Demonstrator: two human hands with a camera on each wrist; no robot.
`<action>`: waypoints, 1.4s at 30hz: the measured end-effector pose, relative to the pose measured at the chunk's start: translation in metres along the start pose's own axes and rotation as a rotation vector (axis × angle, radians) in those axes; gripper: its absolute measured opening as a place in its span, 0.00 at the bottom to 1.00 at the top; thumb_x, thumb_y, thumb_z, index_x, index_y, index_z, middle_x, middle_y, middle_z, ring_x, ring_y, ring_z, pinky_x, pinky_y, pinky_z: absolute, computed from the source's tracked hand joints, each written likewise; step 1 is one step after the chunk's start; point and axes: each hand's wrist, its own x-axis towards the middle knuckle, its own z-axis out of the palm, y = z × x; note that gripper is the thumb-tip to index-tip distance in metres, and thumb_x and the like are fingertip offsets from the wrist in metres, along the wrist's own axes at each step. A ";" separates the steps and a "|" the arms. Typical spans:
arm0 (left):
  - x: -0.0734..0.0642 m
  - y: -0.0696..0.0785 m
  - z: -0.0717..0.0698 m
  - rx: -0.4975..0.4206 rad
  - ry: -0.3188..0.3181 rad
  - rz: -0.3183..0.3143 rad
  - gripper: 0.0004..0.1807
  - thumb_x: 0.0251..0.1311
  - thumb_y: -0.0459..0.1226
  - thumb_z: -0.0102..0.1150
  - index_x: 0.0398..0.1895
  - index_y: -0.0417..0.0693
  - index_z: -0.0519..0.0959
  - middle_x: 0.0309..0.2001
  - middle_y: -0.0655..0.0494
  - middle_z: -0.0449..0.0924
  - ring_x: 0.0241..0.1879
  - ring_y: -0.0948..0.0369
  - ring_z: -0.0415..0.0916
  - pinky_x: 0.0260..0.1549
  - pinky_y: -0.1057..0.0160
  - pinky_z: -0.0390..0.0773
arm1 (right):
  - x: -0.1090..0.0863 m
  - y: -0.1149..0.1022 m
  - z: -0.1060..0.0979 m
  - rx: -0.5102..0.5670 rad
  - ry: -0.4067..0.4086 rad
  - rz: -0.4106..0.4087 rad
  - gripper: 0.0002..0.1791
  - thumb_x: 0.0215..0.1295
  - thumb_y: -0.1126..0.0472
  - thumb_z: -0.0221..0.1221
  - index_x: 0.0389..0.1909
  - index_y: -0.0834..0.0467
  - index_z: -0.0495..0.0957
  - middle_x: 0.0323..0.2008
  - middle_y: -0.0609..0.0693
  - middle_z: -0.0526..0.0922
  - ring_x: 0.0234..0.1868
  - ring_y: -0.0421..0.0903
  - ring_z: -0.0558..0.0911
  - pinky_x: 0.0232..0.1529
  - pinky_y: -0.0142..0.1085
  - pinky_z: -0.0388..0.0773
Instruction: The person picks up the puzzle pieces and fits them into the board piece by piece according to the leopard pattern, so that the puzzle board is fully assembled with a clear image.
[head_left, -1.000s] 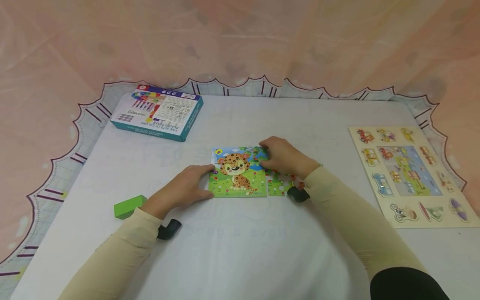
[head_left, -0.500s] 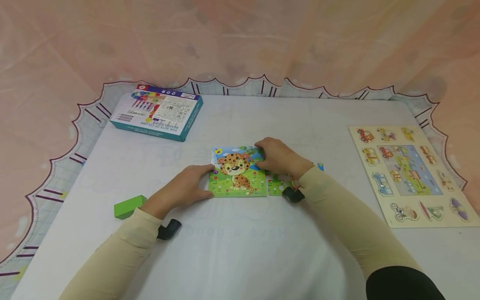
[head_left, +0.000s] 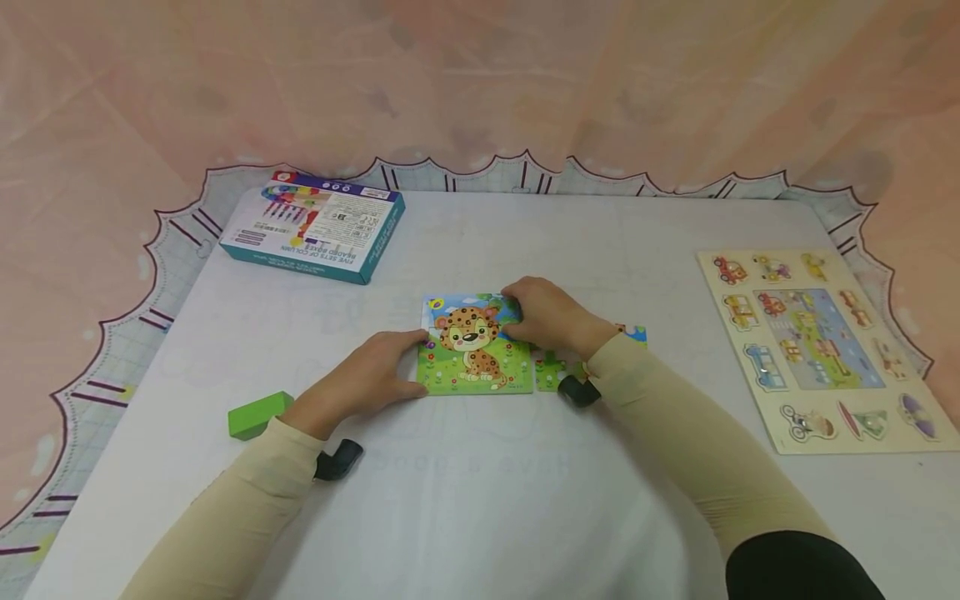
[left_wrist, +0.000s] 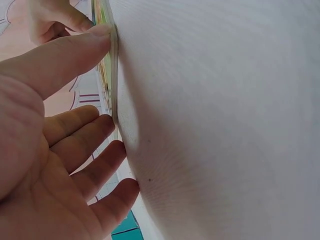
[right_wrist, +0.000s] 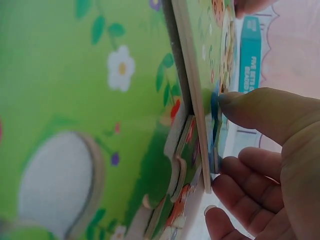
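Note:
A leopard-cub jigsaw puzzle [head_left: 476, 350] lies flat mid-table. My left hand [head_left: 367, 375] touches its left side, with the thumb [left_wrist: 92, 47] at the near corner and the fingers mostly straight along the edge. My right hand [head_left: 555, 315] is over the puzzle's far right corner. Between thumb and fingers it pinches a blue puzzle piece [right_wrist: 215, 112], lying over the picture in the right wrist view. Right beside the puzzle is a second green flowered board [head_left: 550, 373], partly hidden by the right wrist; loose pieces [right_wrist: 182, 205] lie on it.
A teal-edged box [head_left: 315, 225] lies at the back left. A green block [head_left: 258, 414] sits beside my left wrist. To the right lies a wooden vehicle puzzle board [head_left: 765, 417]. A blue-topped corner [head_left: 636, 333] shows behind my right wrist.
My right hand has slid a little to the left over the puzzle with the blue puzzle piece, uncovering a blue-topped corner behind the wrist. My left hand has stayed at the puzzle's left edge.

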 end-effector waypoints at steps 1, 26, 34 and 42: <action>0.000 0.000 0.000 -0.001 0.000 0.000 0.44 0.56 0.39 0.73 0.74 0.38 0.63 0.70 0.39 0.65 0.71 0.42 0.59 0.69 0.43 0.60 | 0.000 0.000 0.000 -0.004 0.000 0.000 0.33 0.66 0.56 0.64 0.67 0.69 0.69 0.61 0.61 0.76 0.60 0.54 0.74 0.66 0.43 0.68; -0.002 0.001 0.000 -0.005 0.008 0.018 0.43 0.56 0.38 0.73 0.73 0.37 0.64 0.69 0.39 0.66 0.70 0.42 0.60 0.68 0.43 0.61 | -0.001 -0.005 0.001 0.019 0.009 0.022 0.31 0.67 0.56 0.65 0.67 0.66 0.71 0.63 0.58 0.76 0.66 0.54 0.72 0.69 0.44 0.64; -0.002 0.002 0.000 -0.003 0.006 0.010 0.43 0.55 0.38 0.73 0.73 0.37 0.64 0.70 0.39 0.66 0.70 0.42 0.60 0.68 0.43 0.61 | -0.001 -0.005 0.002 0.018 0.009 0.053 0.31 0.67 0.55 0.66 0.67 0.63 0.72 0.64 0.56 0.76 0.67 0.54 0.71 0.70 0.45 0.64; -0.002 0.001 0.000 -0.005 0.002 0.008 0.43 0.56 0.38 0.73 0.73 0.37 0.63 0.70 0.39 0.65 0.71 0.42 0.59 0.69 0.43 0.61 | -0.002 -0.007 0.002 -0.008 0.016 0.079 0.29 0.66 0.54 0.66 0.66 0.60 0.74 0.64 0.55 0.76 0.67 0.54 0.71 0.69 0.46 0.65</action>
